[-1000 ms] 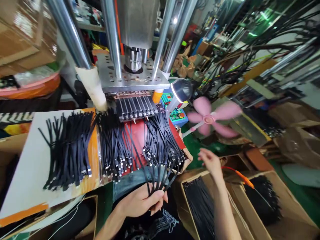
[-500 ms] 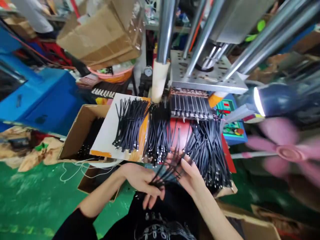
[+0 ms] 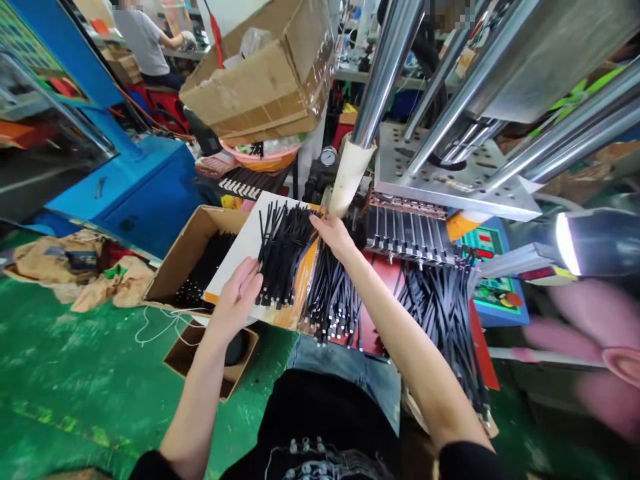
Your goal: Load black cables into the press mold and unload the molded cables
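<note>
Black cables with metal tips lie in a bundle [image 3: 285, 260] on a white and orange board [image 3: 239, 257]. My left hand [image 3: 240, 293] rests at the bundle's left edge, fingers extended and holding nothing. At the bundle's upper right end is my right hand [image 3: 333, 233], its fingertips against the cable ends; whether they grip any is too small to tell. Beside the board lies a second bunch of cables [image 3: 333, 293], partly under my right forearm. A third bunch [image 3: 445, 313] hangs over the red surface [image 3: 376, 320] to the right.
A press with metal rods and a drilled plate [image 3: 455, 177] stands over a slotted mould [image 3: 407, 233]. An open carton [image 3: 173, 267] holds more cables at the left. A lamp [image 3: 595, 243] and a pink fan [image 3: 565, 333] are at the right. A person in grey [image 3: 143, 43] sits far back.
Both hands have moved from in front of my body up to the bundle on the board. The loose cables between them are no longer there. The view has shifted left.
</note>
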Available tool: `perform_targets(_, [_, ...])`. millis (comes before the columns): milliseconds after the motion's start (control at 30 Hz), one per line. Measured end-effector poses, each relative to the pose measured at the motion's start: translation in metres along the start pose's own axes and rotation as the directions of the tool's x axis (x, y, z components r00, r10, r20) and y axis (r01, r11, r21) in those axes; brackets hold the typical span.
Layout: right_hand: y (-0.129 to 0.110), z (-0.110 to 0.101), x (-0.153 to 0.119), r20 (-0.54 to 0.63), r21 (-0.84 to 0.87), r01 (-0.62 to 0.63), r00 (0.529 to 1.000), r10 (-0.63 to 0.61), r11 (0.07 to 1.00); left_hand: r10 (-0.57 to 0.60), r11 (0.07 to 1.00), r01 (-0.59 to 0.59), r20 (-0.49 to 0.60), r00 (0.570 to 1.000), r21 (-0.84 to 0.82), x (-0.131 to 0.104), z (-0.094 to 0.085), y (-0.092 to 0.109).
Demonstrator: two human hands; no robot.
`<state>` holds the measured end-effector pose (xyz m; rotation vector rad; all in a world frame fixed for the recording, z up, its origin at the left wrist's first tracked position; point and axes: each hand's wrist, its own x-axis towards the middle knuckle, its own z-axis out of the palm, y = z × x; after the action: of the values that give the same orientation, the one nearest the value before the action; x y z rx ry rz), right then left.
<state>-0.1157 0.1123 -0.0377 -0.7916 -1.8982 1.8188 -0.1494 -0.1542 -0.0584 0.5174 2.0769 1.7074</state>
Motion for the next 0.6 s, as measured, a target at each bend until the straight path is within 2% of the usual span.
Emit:
perform_targets(67, [0.026,-0.031,-0.053,-0.061,-0.158,0.01,0.998,-0.02,0.987,0.085,0.994,-0.082,-0.042,0.996,0.069,-0.025,-0.005,-0.002])
perform_targets(100, [0.042,-0.045,-0.088,-0.028,-0.397,0.082,0.994,-0.102,0.914,0.108,0.99,-0.106,-0.015,0.994,0.091,-0.039,-0.007,-0.002])
perform_targets(167, [0.075,-0.064,-0.161,0.023,-0.731,0.089,0.994,-0.106,0.676,0.079,0.991,-0.095,0.162,0.984,0.093,-0.063,-0.005,-0.001])
perform_targets(200, [0.089,-0.067,-0.194,-0.002,-0.826,0.044,0.997,-0.081,0.562,0.032,0.995,-0.059,0.289,0.957,0.086,-0.071,-0.001,0.0])
perform_targets(233, [0.099,-0.066,-0.221,-0.016,-0.885,-0.002,1.0,-0.027,0.465,-0.027,0.996,-0.01,0.416,0.909,0.086,-0.077,0.007,0.001])
perform_targets(300, [0.111,-0.057,-0.255,-0.056,-0.941,-0.074,0.996,0.063,0.33,-0.152,0.987,0.09,0.606,0.781,0.131,-0.084,0.028,0.001])
perform_targets(333, [0.112,-0.052,-0.262,-0.062,-0.95,-0.089,0.993,0.099,0.3,-0.208,0.977,0.123,0.67,0.713,0.172,-0.085,0.04,0.001])
perform_targets(400, [0.11,-0.045,-0.262,-0.058,-0.947,-0.095,0.99,0.127,0.307,-0.288,0.957,0.155,0.758,0.585,0.245,-0.087,0.064,-0.001])
perform_targets(467, [0.104,-0.044,-0.254,-0.065,-0.93,-0.102,0.991,0.116,0.353,-0.323,0.946,0.157,0.809,0.491,0.282,-0.088,0.081,-0.004])
perform_targets(533, [0.1,-0.045,-0.244,-0.094,-0.911,-0.131,0.989,0.112,0.39,-0.333,0.943,0.141,0.828,0.452,0.302,-0.089,0.089,-0.006])
perform_targets(600, [0.101,-0.046,-0.237,-0.126,-0.898,-0.172,0.982,0.137,0.405,-0.349,0.936,0.133,0.817,0.46,0.325,-0.089,0.09,-0.01])
